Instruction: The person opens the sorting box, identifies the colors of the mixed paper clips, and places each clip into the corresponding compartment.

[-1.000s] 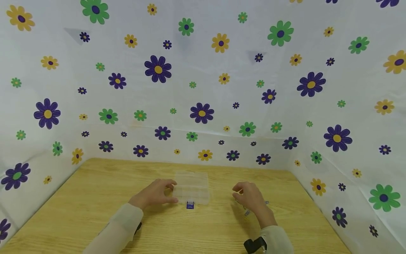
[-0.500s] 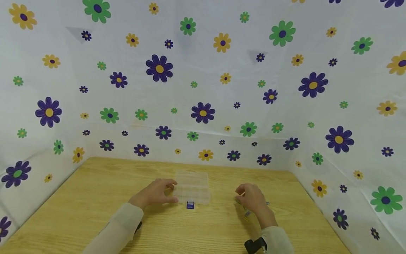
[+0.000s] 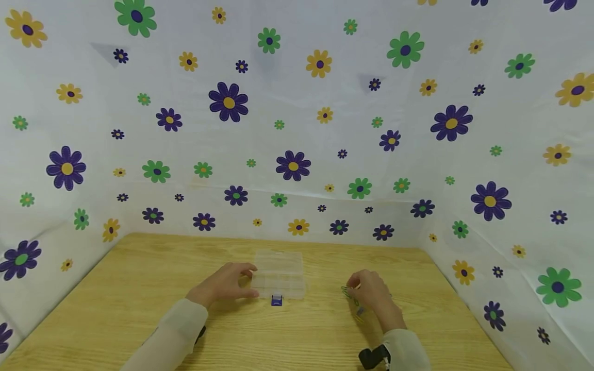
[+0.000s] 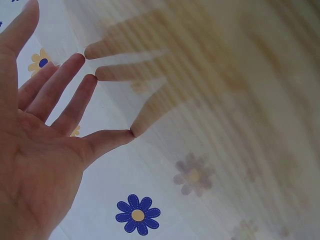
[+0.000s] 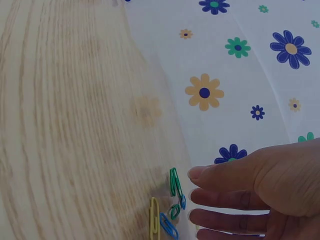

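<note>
At lower centre I have the left hand [image 3: 225,282] spread, empty, beside the clear box [image 3: 277,265], while at lower right I cannot tell whether the right hand [image 3: 373,293], at the paper clips [image 5: 155,220], pinches any.

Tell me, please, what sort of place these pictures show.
It is probably a small staged recording booth: a wood-grain table is walled in by flower-patterned white sheeting on the sides in view, and a black device is worn at the right wrist.

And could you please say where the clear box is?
In the head view, the clear box sits on the table, right of the left hand.
</note>
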Available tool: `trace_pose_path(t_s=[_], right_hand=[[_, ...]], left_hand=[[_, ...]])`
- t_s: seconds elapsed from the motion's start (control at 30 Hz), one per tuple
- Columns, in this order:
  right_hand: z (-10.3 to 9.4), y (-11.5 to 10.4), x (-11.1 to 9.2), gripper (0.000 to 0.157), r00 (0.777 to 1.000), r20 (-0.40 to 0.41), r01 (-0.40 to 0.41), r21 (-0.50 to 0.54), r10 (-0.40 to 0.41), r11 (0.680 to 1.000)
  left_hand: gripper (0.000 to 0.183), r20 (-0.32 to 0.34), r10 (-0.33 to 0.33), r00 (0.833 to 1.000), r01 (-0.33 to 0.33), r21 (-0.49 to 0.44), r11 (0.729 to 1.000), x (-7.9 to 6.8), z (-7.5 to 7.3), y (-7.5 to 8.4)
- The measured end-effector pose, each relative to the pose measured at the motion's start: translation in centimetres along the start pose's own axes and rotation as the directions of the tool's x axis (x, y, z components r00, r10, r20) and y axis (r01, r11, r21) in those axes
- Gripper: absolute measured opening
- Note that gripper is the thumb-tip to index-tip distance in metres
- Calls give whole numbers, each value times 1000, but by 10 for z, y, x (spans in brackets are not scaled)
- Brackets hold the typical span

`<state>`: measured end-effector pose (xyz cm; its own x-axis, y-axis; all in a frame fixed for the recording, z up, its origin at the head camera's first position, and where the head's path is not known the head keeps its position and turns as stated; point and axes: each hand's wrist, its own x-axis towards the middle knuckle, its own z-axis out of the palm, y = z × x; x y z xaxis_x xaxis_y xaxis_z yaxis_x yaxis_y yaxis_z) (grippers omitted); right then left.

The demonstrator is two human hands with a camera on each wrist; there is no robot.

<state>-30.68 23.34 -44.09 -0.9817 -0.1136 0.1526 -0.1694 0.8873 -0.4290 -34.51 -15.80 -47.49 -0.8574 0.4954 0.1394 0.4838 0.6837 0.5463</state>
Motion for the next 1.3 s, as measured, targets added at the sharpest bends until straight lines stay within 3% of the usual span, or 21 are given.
trace_pose_path(t_s=[0.37,1.3], right_hand=[[6,13,3,5,1000,7,-22,45,22,999],[13,25,8,16,994,81,68,71,-73,995]], left_hand=[[72,-3,-4,1000,4,2,1000,2,1,0],[72,1,-18,1000,18,12,1000,0,1,4]])
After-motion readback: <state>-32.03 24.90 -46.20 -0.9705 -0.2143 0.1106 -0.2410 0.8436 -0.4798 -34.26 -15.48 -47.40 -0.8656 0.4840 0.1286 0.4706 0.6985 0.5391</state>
